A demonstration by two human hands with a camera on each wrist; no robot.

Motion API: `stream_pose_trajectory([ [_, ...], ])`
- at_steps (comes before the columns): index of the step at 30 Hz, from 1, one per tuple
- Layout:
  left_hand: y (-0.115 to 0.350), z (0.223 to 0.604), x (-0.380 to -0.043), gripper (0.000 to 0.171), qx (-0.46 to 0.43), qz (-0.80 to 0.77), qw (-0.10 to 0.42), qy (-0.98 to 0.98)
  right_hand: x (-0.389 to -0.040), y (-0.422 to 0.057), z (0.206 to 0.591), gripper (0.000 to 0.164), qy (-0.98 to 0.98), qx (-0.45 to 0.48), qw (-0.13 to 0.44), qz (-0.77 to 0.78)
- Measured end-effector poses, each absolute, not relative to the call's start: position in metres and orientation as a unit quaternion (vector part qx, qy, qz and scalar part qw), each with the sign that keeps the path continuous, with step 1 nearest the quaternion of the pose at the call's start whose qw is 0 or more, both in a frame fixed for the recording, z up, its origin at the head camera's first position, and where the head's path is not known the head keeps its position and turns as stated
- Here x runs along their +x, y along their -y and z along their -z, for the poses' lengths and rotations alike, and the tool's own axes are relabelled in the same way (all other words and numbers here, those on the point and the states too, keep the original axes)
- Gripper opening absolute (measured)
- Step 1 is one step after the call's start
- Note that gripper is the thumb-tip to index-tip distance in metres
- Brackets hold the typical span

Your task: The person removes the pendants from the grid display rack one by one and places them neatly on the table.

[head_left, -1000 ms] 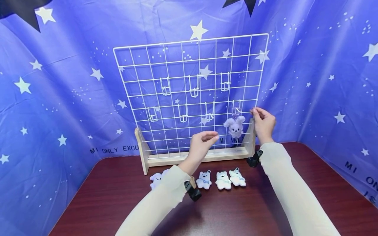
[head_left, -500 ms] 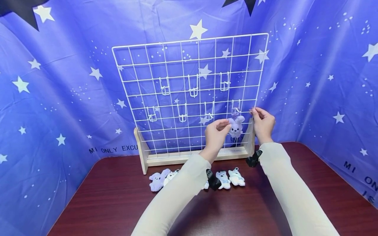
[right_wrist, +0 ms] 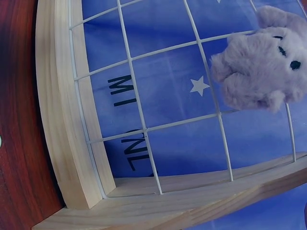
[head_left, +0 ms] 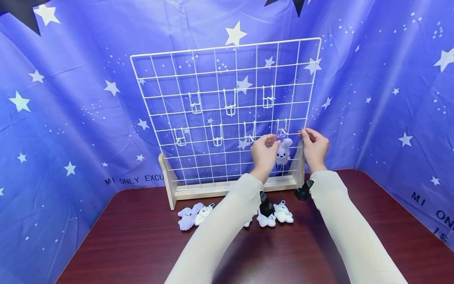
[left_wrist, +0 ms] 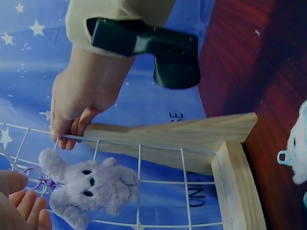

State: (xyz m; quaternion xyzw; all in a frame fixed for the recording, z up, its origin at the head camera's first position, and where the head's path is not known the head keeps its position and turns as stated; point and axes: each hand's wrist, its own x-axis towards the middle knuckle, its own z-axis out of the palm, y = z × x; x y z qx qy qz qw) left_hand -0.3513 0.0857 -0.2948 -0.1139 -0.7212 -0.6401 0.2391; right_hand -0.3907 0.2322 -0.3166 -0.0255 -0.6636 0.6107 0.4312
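A lilac plush bunny keychain [head_left: 283, 154] hangs from the lower rightmost hook on the white wire grid [head_left: 227, 72]. Beside its ears is my left hand [head_left: 263, 154]. The left wrist view shows that thumb at the keychain's purple ring and clasp [left_wrist: 48, 182], with the fingers spread apart from the thumb just below. My right hand [head_left: 315, 148] grips the grid's right edge wire, just above the wooden side support [left_wrist: 168, 139]. The right wrist view shows the bunny [right_wrist: 264, 69] from below; the right hand is hardly visible there.
On the dark red table [head_left: 124, 244], in front of the stand's wooden base [head_left: 202, 192], lie a lilac plush [head_left: 188, 217] and several white bear plush keychains [head_left: 283, 213]. My left forearm covers some of them. Several bare hooks [head_left: 230, 108] hang on the grid. Starry blue cloth surrounds the table.
My left hand has moved right and up, from left of the bunny to the ring above it. The right hand keeps its grip on the grid edge.
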Motion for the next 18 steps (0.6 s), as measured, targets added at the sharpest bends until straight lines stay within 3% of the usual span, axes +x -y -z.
stream_pose_trajectory([
  [18,-0.102,0.288,-0.367,0.009,-0.055,0.584,0.288,0.757,-0.393,-0.233,0.318,0.025,0.678,-0.031,0.433,-0.593],
])
